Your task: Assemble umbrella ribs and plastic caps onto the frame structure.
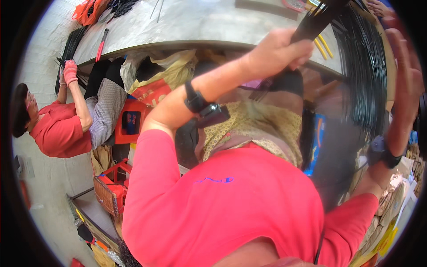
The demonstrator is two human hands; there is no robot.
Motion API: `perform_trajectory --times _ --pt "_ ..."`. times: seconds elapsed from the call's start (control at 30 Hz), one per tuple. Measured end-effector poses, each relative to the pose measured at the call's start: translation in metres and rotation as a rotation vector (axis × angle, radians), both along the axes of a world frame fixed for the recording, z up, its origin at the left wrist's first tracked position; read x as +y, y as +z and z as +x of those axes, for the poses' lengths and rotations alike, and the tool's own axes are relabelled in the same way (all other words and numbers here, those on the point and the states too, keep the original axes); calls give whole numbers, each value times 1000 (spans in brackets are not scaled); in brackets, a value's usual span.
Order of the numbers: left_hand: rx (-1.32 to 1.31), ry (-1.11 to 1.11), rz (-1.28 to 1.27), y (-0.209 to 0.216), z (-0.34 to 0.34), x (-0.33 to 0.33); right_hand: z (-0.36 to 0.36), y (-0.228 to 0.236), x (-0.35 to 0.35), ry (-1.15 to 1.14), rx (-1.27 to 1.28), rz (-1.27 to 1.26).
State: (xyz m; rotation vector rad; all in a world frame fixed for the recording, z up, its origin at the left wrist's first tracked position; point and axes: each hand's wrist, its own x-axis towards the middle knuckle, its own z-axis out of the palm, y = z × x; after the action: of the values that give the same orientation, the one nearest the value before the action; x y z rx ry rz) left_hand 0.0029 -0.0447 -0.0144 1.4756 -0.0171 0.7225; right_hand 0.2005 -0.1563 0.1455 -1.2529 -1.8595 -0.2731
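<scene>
My left hand (290, 50) reaches over the table's near edge, its fingers wrapped round a bundle of thin black strands (316, 20). Far to the right, my right hand (407, 73) is raised with its fingers stretched out, slightly blurred, and nothing shows in it. Between the two hands a large heap of long black strands (362, 66) hangs over the table's right end. A tool with yellow handles (325, 46) lies on the table beside the held bundle, partly hidden by it.
The pale table (200, 24) runs along the far side. A red-handled tool (102, 45) lies near its left end. At left, a seated person (60, 129) in pink gloves holds black strands (73, 42). Red stools (126, 120) stand between us. Brown papers (384, 222) lie at lower right.
</scene>
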Motion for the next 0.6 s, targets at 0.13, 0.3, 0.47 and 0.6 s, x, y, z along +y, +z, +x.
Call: perform_trajectory --times 0.13,0.3,0.47,0.6 --pt "160 176 -132 -39 -21 -15 -26 -69 15 91 486 -653" --pt "210 204 -146 -71 -31 -39 -59 -109 17 405 662 -859" --pt "164 139 -243 -92 -40 -61 -60 -124 12 420 522 -890" --pt "136 33 -434 -95 -41 -71 -61 -122 13 408 625 -937"
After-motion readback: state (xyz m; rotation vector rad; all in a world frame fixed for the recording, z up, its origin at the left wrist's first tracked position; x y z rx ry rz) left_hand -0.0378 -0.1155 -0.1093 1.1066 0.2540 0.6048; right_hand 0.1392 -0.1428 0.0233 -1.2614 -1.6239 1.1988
